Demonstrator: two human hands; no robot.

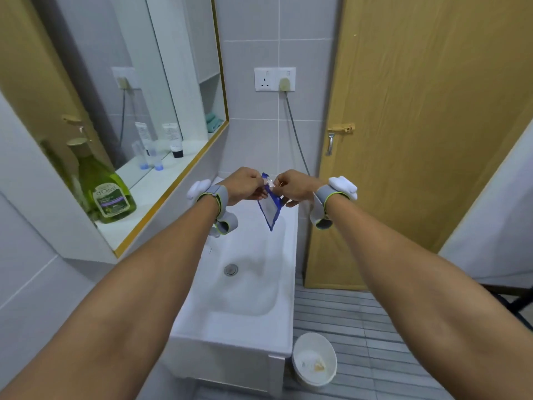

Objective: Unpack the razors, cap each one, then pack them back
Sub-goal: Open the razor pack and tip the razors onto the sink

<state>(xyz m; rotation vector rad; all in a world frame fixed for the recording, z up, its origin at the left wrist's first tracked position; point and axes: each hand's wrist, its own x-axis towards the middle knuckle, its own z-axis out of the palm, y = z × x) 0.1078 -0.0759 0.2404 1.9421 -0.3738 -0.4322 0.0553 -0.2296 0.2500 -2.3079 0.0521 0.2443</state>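
Observation:
A small blue-edged clear plastic packet hangs over the far end of the white sink. My left hand pinches its top edge from the left, and my right hand pinches the same top edge from the right. Both hands are raised at arm's length, with grey wrist straps on them. The packet tilts with its lower corner pointing down. What lies inside the packet is too small to make out. One razor hangs from a hook on the wooden door.
A green olive shampoo bottle stands on the mirror shelf at left, with tubes and small bottles further back. A wall socket with a plugged cable is ahead. A white waste bin sits on the floor right of the sink.

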